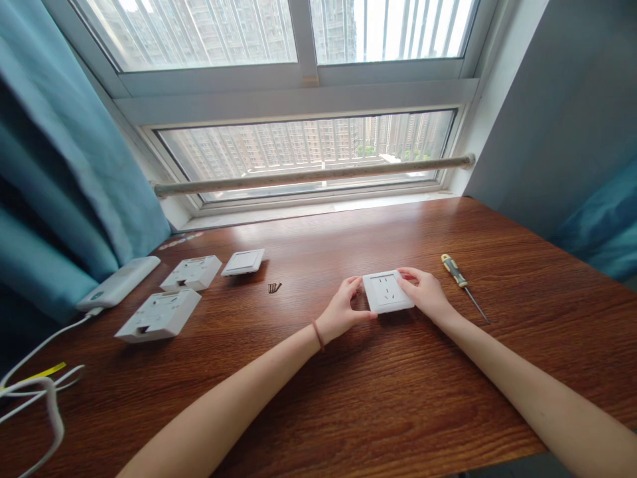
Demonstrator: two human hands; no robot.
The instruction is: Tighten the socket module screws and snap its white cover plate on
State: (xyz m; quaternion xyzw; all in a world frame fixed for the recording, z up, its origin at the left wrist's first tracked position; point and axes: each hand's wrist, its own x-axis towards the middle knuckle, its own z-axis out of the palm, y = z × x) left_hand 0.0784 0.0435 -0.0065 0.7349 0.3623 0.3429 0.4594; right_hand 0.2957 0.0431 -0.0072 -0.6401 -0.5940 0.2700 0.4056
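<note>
A white wall socket (387, 292) with several slots in its face is held between my two hands, just over the wooden table. My left hand (348, 307) grips its left edge, thumb at the near corner and fingers at the far one. On the other side, my right hand (422, 290) is closed on the right edge, with the thumb on the front face. To the right of that hand lies a screwdriver (454, 271), its shaft pointing toward me. Several small screws (274, 288) lie in a cluster left of my hands. The underside of the socket is hidden.
A white wall switch (243, 262) lies beyond the screws. Two white mounting boxes, one farther (192, 273) and one nearer (158, 316), sit at left. Behind them are a white power strip (119, 282) and its cable (47, 342). A blue curtain (64, 133) hangs beside the table (318, 411).
</note>
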